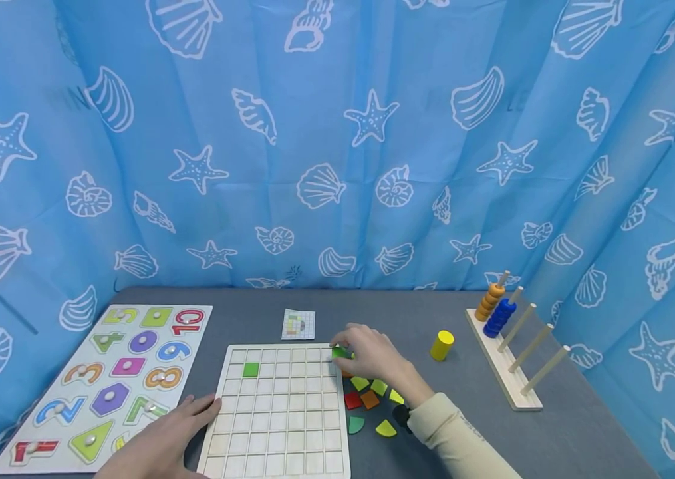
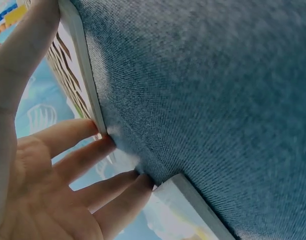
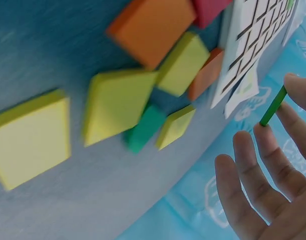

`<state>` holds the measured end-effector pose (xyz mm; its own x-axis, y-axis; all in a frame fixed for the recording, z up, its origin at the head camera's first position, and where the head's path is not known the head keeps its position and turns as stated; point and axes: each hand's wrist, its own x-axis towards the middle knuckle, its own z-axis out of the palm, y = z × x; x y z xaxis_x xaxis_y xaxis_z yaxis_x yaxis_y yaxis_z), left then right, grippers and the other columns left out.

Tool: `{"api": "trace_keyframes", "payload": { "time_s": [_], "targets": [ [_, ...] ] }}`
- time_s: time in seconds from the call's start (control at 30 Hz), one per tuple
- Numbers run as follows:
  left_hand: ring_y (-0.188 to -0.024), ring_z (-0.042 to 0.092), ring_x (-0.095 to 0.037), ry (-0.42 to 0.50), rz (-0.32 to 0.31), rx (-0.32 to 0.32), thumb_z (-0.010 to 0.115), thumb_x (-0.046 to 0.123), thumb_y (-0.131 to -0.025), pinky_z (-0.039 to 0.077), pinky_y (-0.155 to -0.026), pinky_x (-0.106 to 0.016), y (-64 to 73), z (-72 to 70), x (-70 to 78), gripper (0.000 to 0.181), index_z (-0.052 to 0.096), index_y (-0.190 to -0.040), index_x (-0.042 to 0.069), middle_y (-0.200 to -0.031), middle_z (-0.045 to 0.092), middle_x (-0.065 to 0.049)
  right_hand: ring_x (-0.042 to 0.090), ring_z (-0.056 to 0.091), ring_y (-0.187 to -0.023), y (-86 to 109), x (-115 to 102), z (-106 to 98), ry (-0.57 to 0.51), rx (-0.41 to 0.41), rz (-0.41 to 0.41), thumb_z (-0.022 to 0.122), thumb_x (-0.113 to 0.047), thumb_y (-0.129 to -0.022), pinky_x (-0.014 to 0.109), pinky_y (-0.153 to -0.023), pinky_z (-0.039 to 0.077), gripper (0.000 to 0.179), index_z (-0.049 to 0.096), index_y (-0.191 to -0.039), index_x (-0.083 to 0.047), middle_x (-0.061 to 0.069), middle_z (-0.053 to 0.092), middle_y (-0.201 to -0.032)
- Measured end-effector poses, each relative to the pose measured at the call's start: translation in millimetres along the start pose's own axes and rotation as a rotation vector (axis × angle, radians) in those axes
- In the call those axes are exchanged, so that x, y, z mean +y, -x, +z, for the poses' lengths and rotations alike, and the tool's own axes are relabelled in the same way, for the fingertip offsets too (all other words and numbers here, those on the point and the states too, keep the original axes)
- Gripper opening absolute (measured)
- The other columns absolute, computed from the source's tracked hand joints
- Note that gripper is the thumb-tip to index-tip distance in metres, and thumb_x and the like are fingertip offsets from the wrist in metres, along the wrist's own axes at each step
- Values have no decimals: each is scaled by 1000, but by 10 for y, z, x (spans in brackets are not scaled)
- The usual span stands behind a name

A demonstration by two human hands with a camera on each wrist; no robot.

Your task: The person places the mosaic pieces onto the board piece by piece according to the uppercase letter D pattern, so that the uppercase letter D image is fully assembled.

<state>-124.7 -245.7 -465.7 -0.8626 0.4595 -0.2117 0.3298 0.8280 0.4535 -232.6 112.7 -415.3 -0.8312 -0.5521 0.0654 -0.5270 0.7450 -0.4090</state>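
A pale wooden grid board [image 1: 280, 426] lies flat on the table, with one green square tile [image 1: 251, 370] in a cell near its upper left. Between thumb and fingertips my right hand [image 1: 367, 354] pinches another green tile [image 3: 273, 106], seen thin and edge-on in the right wrist view, over the board's upper right corner. My left hand [image 1: 163, 436] rests along the board's left edge. In the left wrist view its fingers [image 2: 87, 155] are fairly straight, the thumb and fingertips touching the board's side [image 2: 85, 65].
Loose yellow, orange, red and green tiles [image 1: 370, 399] lie right of the board. A small printed pattern card [image 1: 298, 324] is behind it. Left stands a number-and-shape puzzle [image 1: 111, 392]; right, a yellow cylinder [image 1: 441, 345] and a peg rack with rings [image 1: 513, 372].
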Motion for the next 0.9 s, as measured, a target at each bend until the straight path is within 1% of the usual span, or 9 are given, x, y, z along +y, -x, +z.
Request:
{"api": "trace_keyframes", "payload": {
  "time_s": [0.17, 0.27, 0.43, 0.7, 0.9],
  "targets": [
    [-134, 43, -65, 1, -15, 7, 88, 63, -66, 47, -96, -70, -1, 7, 18, 116, 45, -151, -3, -153, 47, -26, 20, 63, -88, -91, -114, 35, -4, -3, -28, 76, -18, -91, 27, -55, 44, 24, 78, -113, -9, 7, 69, -100],
    [-135, 42, -65, -3, -15, 8, 89, 63, -66, 47, -96, -70, -5, 8, 22, 116, 45, -151, -4, -153, 47, -26, 20, 64, -90, -150, -164, 71, 0, -10, -29, 76, -20, -92, 27, -58, 46, 24, 78, -113, -10, 6, 70, -101],
    [-136, 41, -66, -5, -29, 2, 90, 62, -65, 46, -97, -71, -10, 6, 26, 116, 46, -150, -4, -152, 47, -26, 20, 66, -91, -241, -254, 138, 9, -28, -32, 76, -21, -92, 26, -57, 46, 24, 79, -114, -12, 5, 71, -102],
    [-138, 37, -67, 13, -73, -25, 92, 56, -65, 43, -100, -74, -32, 1, 35, 115, 45, -151, -4, -154, 46, -27, 19, 70, -97, -366, -442, 243, 4, -49, -30, 76, -24, -92, 29, -65, 53, 24, 79, -114, -14, 4, 73, -106],
    [-139, 37, -66, 17, -84, -34, 92, 54, -66, 42, -101, -75, -36, 3, 38, 114, 44, -151, -3, -155, 45, -27, 15, 69, -99, -450, -561, 301, 11, -59, -39, 76, -25, -93, 28, -68, 53, 25, 78, -115, -16, 2, 74, -109]
  ]
}}
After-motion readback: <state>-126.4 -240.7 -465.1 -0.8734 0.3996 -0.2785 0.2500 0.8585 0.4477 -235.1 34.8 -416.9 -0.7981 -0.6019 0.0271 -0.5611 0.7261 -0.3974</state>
